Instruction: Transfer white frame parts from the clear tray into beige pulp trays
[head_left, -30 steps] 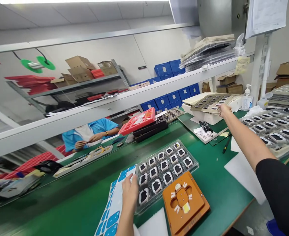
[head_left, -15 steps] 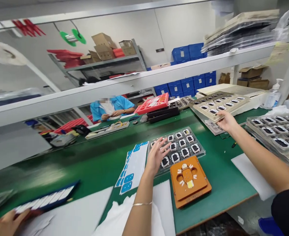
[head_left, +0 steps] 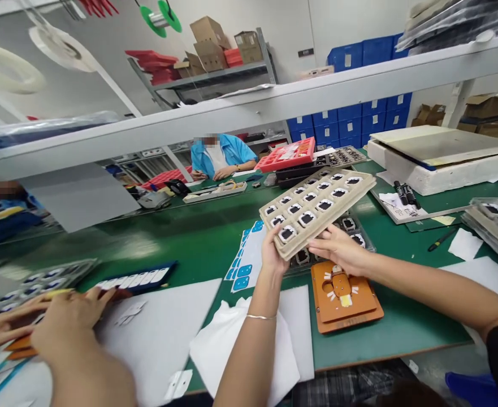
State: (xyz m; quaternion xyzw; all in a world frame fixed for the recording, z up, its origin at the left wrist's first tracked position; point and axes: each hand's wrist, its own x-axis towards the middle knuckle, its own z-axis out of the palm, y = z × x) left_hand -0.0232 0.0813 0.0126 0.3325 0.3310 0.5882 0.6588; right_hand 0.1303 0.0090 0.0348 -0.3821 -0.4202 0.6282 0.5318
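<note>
A beige moulded tray (head_left: 320, 204), with rows of white-rimmed black parts in its pockets, is held tilted above the bench. My left hand (head_left: 273, 251) grips its near left corner. Along the near edge, my right hand (head_left: 344, 250) holds the tray with fingers at its underside. Partly hidden below is a clear plastic tray (head_left: 369, 243) of similar parts. Close under my right hand sits an orange fixture block (head_left: 331, 322) with recesses and small white and yellow pieces. A white sheet with blue stickers (head_left: 243, 270) lies left of the trays.
White cloth (head_left: 232, 339) and foam lie at the front edge. To the left, a co-worker's hands (head_left: 68, 316) work over a white mat (head_left: 159, 322). Another person in blue (head_left: 235, 152) sits opposite. Markers (head_left: 406, 193), a white foam box (head_left: 435, 175) and more trays (head_left: 497, 226) are right.
The beige tray has come off the stack at the right and moved left, over the clear tray. My left hand, open before, now grips it too. The view has shifted left.
</note>
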